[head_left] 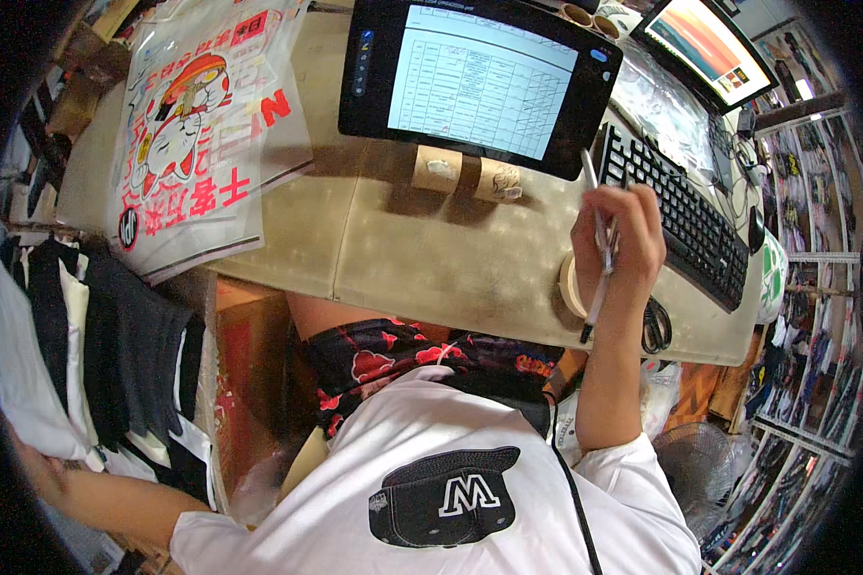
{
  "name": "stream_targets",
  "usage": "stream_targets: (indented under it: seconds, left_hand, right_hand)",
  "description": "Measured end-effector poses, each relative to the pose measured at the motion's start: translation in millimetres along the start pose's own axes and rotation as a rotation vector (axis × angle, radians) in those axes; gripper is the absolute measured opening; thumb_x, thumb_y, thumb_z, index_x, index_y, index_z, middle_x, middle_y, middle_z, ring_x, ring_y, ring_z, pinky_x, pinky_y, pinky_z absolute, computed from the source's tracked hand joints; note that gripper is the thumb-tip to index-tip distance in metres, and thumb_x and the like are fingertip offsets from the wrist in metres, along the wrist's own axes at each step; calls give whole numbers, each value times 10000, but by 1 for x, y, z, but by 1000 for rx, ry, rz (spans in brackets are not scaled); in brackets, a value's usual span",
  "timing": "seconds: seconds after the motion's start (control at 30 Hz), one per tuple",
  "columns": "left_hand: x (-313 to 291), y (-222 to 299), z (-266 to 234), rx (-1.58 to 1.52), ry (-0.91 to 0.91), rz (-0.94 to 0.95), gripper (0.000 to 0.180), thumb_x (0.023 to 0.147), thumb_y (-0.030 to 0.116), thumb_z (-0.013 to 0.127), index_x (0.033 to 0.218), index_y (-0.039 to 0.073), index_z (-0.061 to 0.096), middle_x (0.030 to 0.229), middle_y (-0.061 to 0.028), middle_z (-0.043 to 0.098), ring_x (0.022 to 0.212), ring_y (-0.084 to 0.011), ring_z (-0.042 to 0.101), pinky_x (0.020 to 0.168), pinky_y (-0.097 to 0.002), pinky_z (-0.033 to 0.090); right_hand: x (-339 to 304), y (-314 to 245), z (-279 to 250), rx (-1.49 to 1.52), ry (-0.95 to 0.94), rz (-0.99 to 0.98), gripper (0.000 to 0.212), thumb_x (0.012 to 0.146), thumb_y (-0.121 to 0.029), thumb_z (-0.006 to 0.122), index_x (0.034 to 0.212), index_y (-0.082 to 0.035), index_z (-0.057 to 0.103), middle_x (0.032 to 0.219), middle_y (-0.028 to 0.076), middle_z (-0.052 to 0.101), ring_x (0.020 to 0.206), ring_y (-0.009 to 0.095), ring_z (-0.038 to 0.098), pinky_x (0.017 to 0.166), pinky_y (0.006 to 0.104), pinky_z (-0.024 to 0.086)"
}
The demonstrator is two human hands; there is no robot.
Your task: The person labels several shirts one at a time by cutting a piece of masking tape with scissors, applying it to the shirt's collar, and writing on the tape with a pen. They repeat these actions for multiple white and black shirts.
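Note:
My right hand (625, 232) is closed around a slim white stylus (599, 259) with a dark end, above the desk's near right part. One end of the stylus reaches up by the lower right corner of a black tablet (484, 81), which shows a page with a table. Two short cardboard tubes, a left one (436, 169) and a right one (499, 180), stand under the tablet's lower edge. My left arm stretches out to the far left, where my left hand (46, 471) is beside hanging white garments (29, 355). Its fingers are hidden.
A clear printed plastic bag (192, 206) lies at the desk's left. Right of the tablet are a black keyboard (686, 216), a lit screen (705, 48) and a tape roll (572, 286). Black garments (96, 335) hang at the left; packed shelves (815, 335) line the right.

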State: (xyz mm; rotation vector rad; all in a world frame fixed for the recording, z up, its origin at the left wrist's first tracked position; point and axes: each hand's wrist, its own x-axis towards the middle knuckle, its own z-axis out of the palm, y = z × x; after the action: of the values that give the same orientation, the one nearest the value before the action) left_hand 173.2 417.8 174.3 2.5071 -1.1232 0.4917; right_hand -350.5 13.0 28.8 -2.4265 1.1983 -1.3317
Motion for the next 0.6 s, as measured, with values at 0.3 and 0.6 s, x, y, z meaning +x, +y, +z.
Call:
stream_targets:
  seconds: [0.3, 0.6]
  left_hand:
    - [-83, 300, 186, -375, -746, 525, 592, 806, 98, 598, 1379, 32, 468, 1496, -227, 354, 1416, -394, 282, 1152, -563, 132]
    - [-95, 364, 191, -620, -663, 645, 533, 760, 184, 692, 1256, 32, 569, 1346, -189, 523, 1305, -380, 446, 1121, -547, 246]
  right_hand:
    - [-53, -9, -7, -69, -476, 148, 224, 704, 14, 610, 911, -53, 665, 966, 118, 603, 999, 331, 565, 870, 389, 457]
    - [-103, 41, -87, -85, -498, 230, 282, 658, 97, 639, 915, -19, 650, 986, 142, 680, 1287, 380, 495, 1066, 465, 386]
